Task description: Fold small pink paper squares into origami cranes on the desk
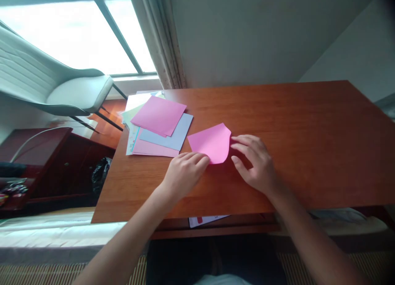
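A bright pink sheet of paper [211,143] rests near the middle of the brown wooden table [286,120], its right side curving upward. My left hand [185,172] pinches the sheet's near edge between thumb and fingers. Just to the right of the paper is my right hand [254,163], thumb and fingers apart, fingertips close to the curved edge. Whether those fingertips touch it I cannot tell. Behind my left hand lies a loose stack of papers, with a pink sheet [160,115] on top and a blue-grey sheet [174,133] under it.
A pale chair [77,91] stands beyond the table's left end, by the window [61,34]. A dark red cabinet [61,165] is at the left, with a black plastic bag [101,174] beside it. Under the near table edge, a white flat item [205,221] sticks out of an open drawer.
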### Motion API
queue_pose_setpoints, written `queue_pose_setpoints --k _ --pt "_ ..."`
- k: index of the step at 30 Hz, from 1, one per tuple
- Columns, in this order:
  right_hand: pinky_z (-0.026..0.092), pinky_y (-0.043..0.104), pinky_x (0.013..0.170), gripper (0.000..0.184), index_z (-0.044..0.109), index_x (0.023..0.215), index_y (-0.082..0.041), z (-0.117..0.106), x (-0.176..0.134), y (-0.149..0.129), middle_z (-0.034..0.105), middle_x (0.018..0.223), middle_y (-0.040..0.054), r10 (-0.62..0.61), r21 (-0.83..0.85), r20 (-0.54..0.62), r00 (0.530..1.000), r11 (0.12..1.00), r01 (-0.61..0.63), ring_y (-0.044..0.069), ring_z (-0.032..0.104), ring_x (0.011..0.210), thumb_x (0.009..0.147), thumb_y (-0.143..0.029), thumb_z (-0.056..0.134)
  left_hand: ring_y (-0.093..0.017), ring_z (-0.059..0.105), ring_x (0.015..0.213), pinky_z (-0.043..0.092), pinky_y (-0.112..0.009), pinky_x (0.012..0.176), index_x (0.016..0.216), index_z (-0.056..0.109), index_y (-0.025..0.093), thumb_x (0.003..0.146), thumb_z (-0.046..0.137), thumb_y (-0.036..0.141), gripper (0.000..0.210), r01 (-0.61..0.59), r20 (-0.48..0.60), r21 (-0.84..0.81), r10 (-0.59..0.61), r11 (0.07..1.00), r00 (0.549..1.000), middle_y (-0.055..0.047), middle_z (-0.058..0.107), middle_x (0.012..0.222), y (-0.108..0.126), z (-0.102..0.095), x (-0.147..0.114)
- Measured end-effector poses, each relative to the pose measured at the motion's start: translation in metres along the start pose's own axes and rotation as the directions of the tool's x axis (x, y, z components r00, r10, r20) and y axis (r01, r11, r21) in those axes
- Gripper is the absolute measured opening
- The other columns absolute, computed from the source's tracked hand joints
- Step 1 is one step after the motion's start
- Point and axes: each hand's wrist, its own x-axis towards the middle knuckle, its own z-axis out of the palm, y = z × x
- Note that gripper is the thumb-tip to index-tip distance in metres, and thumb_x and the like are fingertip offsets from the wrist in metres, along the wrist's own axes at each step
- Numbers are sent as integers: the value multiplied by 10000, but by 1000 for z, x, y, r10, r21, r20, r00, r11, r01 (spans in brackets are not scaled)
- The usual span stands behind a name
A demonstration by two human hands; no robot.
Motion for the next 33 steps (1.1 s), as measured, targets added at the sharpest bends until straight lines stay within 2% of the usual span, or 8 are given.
queue_pose_setpoints --k 5,9,13,17,21,29,33 --pt "464 532 1064 431 578 1269 -214 -5 -25 -12 601 1388 136 -116 -90 122 986 988 127 319 520 1312 852 -166 678 -198 709 799 502 -322 702 985 627 201 939 587 172 67 -3 79 -43 7 999 997 -2 754 952 19 3 -8" --pt "431 554 1103 426 568 1296 -196 -5 -36 -8 618 1382 133 -116 -97 238 964 985 142 317 505 1347 879 -183 657 -191 710 806 516 -314 725 997 626 197 954 571 183 72 -34 104 -100 44 994 994 -11 752 964 26 4 -9" --pt "458 525 1093 421 555 1324 -203 -10 -42 3 638 1364 117 -83 -70 302 950 992 109 276 541 1325 911 -132 592 -186 712 830 515 -310 750 1006 636 196 969 541 170 106 -37 29 -145 42 989 999 -23 757 1027 27 7 -15" --pt "499 490 1059 358 588 1289 -213 -16 -49 8 676 1301 106 -45 -17 313 949 998 53 254 578 1285 938 -141 574 -175 713 814 511 -300 725 1016 648 203 980 535 191 119 9 -58 -237 -23 972 998 -12 762 1012 24 10 -21" --pt "506 494 1049 333 606 1265 -217 -17 -50 8 695 1256 99 -11 10 292 956 1000 9 255 594 1257 941 -142 575 -158 719 841 522 -281 748 1030 658 208 975 558 207 115 60 -74 -344 -91 937 993 -2 764 1001 21 11 -22" --pt "484 499 1068 368 611 1260 -225 -16 -46 12 687 1272 88 14 -26 277 961 1000 -7 265 579 1265 918 -91 580 -180 719 788 531 -303 725 994 656 207 980 539 205 118 53 -61 -323 -76 945 995 -14 769 949 24 9 -23" --pt "503 456 1051 351 586 1292 -251 -20 -45 11 694 1244 78 150 39 276 949 985 -167 240 624 1200 947 -184 595 -177 726 794 536 -284 722 998 662 209 973 547 204 118 78 -48 -394 -105 916 993 -21 771 939 23 7 -23"
